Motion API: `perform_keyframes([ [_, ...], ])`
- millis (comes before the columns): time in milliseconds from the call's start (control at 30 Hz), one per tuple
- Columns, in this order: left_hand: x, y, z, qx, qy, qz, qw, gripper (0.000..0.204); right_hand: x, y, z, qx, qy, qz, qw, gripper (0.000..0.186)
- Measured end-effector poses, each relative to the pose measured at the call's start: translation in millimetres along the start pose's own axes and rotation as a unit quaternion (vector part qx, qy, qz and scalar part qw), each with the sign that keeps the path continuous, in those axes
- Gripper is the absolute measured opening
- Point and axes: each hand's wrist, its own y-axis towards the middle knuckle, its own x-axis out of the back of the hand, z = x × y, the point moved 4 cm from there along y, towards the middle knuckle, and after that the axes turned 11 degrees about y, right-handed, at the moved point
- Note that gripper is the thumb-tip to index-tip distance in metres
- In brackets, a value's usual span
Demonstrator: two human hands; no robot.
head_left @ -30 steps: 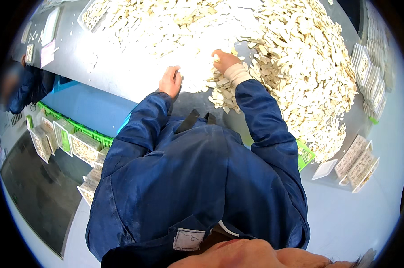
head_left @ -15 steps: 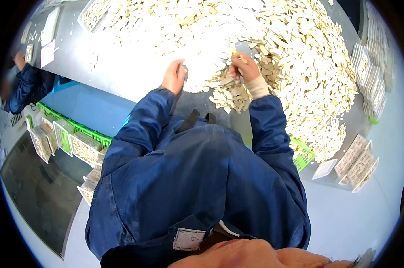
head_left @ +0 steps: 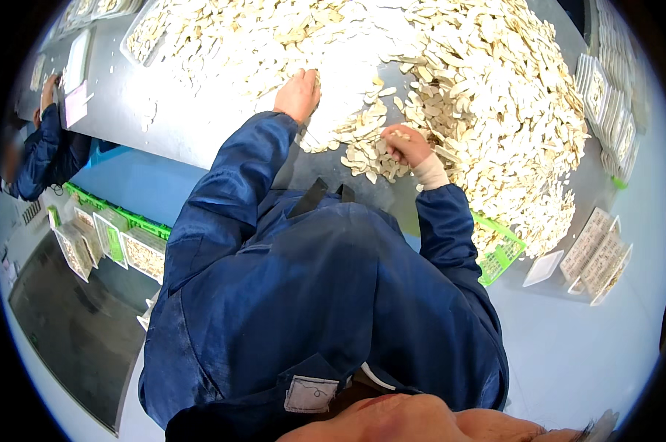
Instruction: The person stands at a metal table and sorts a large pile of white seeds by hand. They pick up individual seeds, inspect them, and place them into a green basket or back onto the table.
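A huge heap of small flat cream-coloured pieces [head_left: 465, 88] covers a grey table [head_left: 178, 132]. My left hand [head_left: 298, 94] reaches forward and rests palm-down on the heap's near edge, fingers among the pieces. My right hand [head_left: 405, 144], with a cream cuff at the wrist, is closed around a few of the cream pieces close to the table's front edge. Both arms wear dark blue sleeves. My blue jacket hides the table edge below the hands.
Another person in blue [head_left: 45, 147] works at the table's far left. Green crates with filled clear trays [head_left: 119, 243] stand on the floor at left. A green crate [head_left: 499, 250] sits under the table at right. Stacked trays [head_left: 605, 96] line the right side.
My left hand has stretched farther forward into the heap. My right hand has pulled back toward the table's front edge and closed on some pieces.
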Motion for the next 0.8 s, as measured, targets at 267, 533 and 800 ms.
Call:
perform_keyframes([
  [267,-2,-5,4,-0.014,-0.029,-0.041,0.999,0.024,-9,50,9,0.082,-0.019,-0.044,0.996,0.031],
  [533,-12,-68,-15,0.195,-0.711,0.216,0.64,0.024,-66,22,40,0.223,-0.061,0.008,0.973,0.037],
  [800,-20,-123,-33,0.253,-0.847,0.273,0.38,0.034,-41,38,19,0.226,-0.267,-0.059,0.935,0.032],
])
